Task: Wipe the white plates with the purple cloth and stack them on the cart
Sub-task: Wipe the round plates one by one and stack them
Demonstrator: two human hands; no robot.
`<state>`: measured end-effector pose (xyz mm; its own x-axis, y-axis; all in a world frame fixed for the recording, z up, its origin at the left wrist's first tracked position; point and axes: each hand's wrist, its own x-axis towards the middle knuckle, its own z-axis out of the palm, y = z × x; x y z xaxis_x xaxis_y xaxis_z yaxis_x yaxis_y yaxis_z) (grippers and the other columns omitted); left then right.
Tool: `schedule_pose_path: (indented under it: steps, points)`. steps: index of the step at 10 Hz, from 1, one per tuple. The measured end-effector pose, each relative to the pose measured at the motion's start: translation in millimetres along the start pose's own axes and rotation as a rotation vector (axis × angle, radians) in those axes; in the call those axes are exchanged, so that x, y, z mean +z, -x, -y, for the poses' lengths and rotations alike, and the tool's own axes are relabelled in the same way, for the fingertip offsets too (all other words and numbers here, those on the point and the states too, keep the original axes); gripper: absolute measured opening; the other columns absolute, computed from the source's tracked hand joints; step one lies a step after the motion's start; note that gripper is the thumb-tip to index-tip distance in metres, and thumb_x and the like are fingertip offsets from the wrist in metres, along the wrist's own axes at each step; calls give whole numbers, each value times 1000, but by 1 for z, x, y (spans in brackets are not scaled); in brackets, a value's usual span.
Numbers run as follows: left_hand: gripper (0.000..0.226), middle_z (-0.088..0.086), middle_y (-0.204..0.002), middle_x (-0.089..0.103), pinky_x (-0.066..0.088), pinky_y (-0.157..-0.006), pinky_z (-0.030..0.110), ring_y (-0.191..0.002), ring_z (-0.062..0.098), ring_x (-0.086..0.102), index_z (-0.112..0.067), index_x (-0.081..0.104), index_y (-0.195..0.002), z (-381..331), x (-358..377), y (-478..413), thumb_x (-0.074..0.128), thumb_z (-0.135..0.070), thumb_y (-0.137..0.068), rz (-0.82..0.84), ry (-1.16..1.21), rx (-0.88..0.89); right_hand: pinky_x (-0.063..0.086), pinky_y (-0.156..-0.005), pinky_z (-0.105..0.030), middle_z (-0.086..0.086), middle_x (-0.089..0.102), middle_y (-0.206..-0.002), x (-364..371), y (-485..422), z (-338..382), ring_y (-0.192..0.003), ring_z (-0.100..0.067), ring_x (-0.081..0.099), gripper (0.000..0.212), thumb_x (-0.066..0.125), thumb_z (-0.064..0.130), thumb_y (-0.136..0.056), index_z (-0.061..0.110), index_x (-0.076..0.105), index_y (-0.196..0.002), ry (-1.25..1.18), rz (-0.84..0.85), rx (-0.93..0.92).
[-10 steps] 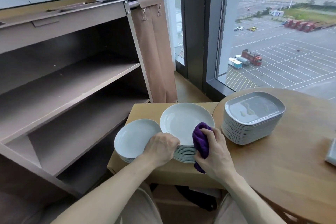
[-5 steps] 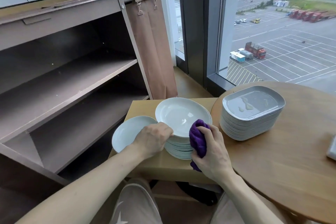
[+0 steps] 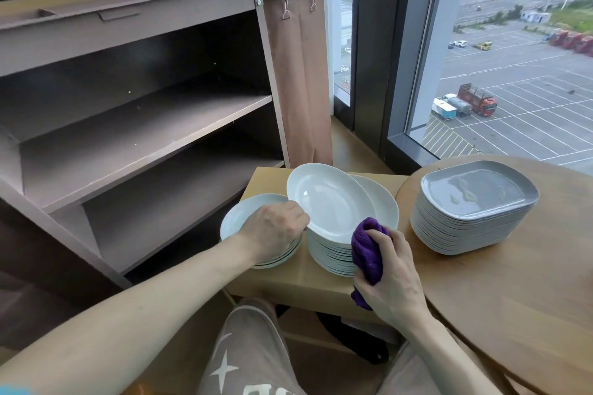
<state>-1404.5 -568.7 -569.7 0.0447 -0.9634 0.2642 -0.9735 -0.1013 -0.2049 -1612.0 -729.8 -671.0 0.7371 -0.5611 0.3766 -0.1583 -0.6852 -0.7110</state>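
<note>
1 white plate [image 3: 330, 199] sat tilted above the taller stack [image 3: 327, 255] of white plates. The bunched purple cloth [image 3: 367, 253] was just beside that stack's front, right of the brown cart [image 3: 144, 125].

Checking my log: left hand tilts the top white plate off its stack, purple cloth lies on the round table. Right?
No: head view shows the purple cloth gripped in the right hand, not on the round table. The left hand does tilt the top white plate.

White plates [image 3: 330, 199], purple cloth [image 3: 367, 247], grey plates [image 3: 475, 192], brown cart [image 3: 128, 125].
</note>
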Motion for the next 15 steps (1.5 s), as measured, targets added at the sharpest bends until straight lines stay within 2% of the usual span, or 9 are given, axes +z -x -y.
schedule_pose_path:
  steps: [1,2,4,5,8,10,12,14,15]
  points:
    - [6,11,-80,67,56,-59,43,-73,29,64,-4,69,-85,8,-2,9,66,2,-86,42,26,-52,53,-97,-49,7,38,-143,0,4,-1,-128,-22,42,77,82,23,-71,31,45,-139,20,16,-3]
    - [19,13,-110,67,50,-89,46,-103,31,62,-4,69,-111,12,-8,17,53,-10,-101,161,50,-201,52,-98,-50,5,38,-144,1,7,-1,-130,-22,42,78,82,22,-71,30,45,-139,26,26,13]
    - [10,21,-81,70,59,-59,51,-71,39,69,5,73,-84,7,-41,44,78,9,-77,5,84,-231,51,-99,-46,6,38,-142,6,7,-3,-127,-21,42,78,85,19,-73,29,44,-138,18,3,23]
    - [11,19,-95,72,58,-74,52,-87,38,69,2,75,-98,16,-32,61,71,3,-87,27,118,-348,48,-98,-40,8,38,-140,7,3,-2,-126,-19,41,77,84,22,-74,30,44,-138,51,0,28]
    - [19,5,-78,71,58,-56,36,-71,25,69,-6,72,-87,30,10,101,86,-3,-75,-263,151,-454,44,-98,-35,8,39,-137,0,-6,7,-124,-18,43,74,80,29,-73,31,44,-138,133,49,45]
    - [16,5,-79,72,59,-56,39,-74,27,70,-6,73,-88,31,34,111,85,-6,-78,-234,212,-575,44,-91,-32,11,40,-132,-4,-11,18,-120,-18,47,70,68,47,-70,34,45,-136,213,44,72]
    - [4,2,-83,71,58,-65,41,-80,26,67,-11,73,-91,28,54,117,75,-15,-90,-105,275,-648,40,-92,-29,12,41,-129,-9,-15,20,-118,-17,48,68,68,46,-69,35,46,-132,252,24,91]
    - [20,2,-86,67,55,-68,40,-80,26,64,-17,71,-90,25,66,111,55,-24,-100,122,269,-726,40,-95,-30,12,43,-127,-9,-24,23,-119,-17,48,66,77,35,-74,33,51,-134,264,26,129]
    - [21,2,-84,64,52,-65,38,-80,25,62,-17,68,-88,24,72,110,50,-12,-99,194,272,-730,40,-95,-30,11,44,-128,-8,-29,26,-119,-17,49,66,80,31,-75,30,52,-135,276,29,149]
